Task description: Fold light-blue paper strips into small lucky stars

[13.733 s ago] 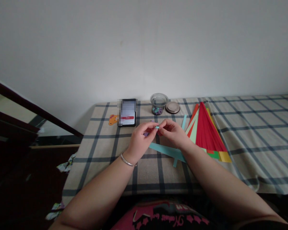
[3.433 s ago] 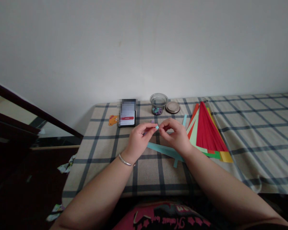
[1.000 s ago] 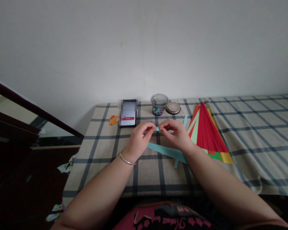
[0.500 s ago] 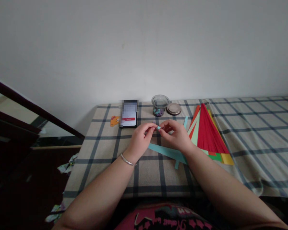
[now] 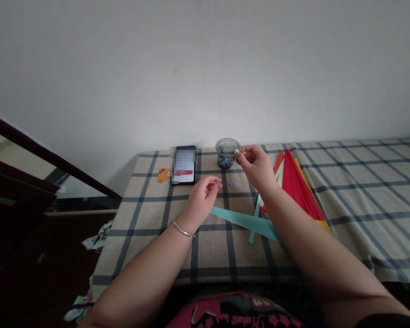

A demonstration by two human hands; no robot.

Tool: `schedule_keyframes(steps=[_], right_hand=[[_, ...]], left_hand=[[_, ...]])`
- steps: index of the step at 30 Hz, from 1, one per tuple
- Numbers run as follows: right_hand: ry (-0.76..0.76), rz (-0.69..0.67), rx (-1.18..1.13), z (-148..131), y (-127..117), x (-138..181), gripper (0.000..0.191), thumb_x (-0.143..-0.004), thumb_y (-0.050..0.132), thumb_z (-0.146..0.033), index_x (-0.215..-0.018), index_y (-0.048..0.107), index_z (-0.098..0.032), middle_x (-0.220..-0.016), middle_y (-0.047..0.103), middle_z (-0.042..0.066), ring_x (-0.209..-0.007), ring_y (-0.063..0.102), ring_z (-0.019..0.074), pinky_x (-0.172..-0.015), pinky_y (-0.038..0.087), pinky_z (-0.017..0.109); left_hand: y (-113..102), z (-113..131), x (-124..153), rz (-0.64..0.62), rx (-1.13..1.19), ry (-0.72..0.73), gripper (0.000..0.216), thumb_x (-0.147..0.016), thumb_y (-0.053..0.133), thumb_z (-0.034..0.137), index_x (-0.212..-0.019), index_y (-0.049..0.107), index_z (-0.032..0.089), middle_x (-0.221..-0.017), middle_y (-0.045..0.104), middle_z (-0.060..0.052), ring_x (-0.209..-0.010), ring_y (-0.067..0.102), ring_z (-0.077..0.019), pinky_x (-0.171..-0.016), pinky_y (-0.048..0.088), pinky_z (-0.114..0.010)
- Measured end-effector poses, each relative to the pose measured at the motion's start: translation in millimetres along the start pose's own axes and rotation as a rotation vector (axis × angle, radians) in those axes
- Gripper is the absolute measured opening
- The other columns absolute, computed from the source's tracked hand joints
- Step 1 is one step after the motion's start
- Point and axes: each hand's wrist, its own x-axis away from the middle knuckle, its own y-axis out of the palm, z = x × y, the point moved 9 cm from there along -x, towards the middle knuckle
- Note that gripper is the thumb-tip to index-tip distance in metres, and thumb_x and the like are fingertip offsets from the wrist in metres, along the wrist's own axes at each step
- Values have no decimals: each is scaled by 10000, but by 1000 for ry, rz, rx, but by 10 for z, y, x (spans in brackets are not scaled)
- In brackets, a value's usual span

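Observation:
Between the thumb and forefinger of my right hand (image 5: pixel 258 166) is a small light-blue folded paper star (image 5: pixel 237 151). It is at the right side of the rim of a clear plastic jar (image 5: pixel 227 148), which has small blue and purple folded pieces at its bottom. My left hand (image 5: pixel 204 196) hovers over the cloth with loosely bent fingers apart and nothing in them. Just right of its fingertips lies a purple paper star (image 5: pixel 232 184). Light-blue paper strips (image 5: pixel 242 219) lie below, partly under my right forearm.
A phone (image 5: pixel 184 166) stands at the back left beside an orange bear cutout (image 5: pixel 163 175). Red paper strips (image 5: pixel 299 189) fan out at the right over other colours. The checked tablecloth (image 5: pixel 150 214) reaches the wall, and the table's left edge drops to a dark floor.
My right hand has moved up and away from the left, carrying the blue star to the jar's rim. The left has let go of it and stays in place. The jar lid is now hidden.

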Motion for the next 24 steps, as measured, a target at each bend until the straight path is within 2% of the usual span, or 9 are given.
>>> schedule_keyframes(steps=[6,12,16,20,24], right_hand=[[-22,-38,247,1,66,-101,164,-795,605,-341,-836,620,-184,-554,498,-50,-496,442,99,-509,311,235],[0,-40,47,141,80,-83,194,-772,593,-328,-907,547,-196,-610,517,-53,-513,451,101,-505,330,225],[20,-52,-52,144,85,-21,158,-779,561,-326,-863,494,-210,-646,525,-46,-501,429,98,-488,338,225],[-28,-160,163,-12,85,90,123,-795,556,-316,-826,572,-197,-667,585,-13,-537,485,112,-534,375,240],[-60,-213,601,19,-65,136,122,-793,569,-266,-830,668,-204,-785,679,35,-664,571,162,-608,402,272]], left_hand=[[11,-58,8,-8,65,-43,173,-910,477,219,-1030,594,176,-930,671,-68,-867,657,-157,-801,533,-304],[-47,-21,-2,58,199,-103,210,-920,480,327,-1032,554,166,-897,643,-57,-799,633,-134,-751,526,-274],[-74,-53,-2,99,230,-139,291,-926,461,424,-1042,549,173,-867,645,-46,-737,614,-124,-735,517,-273],[-97,-94,4,130,266,-160,339,-935,423,471,-1052,547,178,-869,639,-46,-727,606,-121,-730,514,-275],[-100,-96,13,127,277,-177,323,-929,446,461,-1042,557,180,-872,639,-46,-743,607,-123,-734,517,-273]])
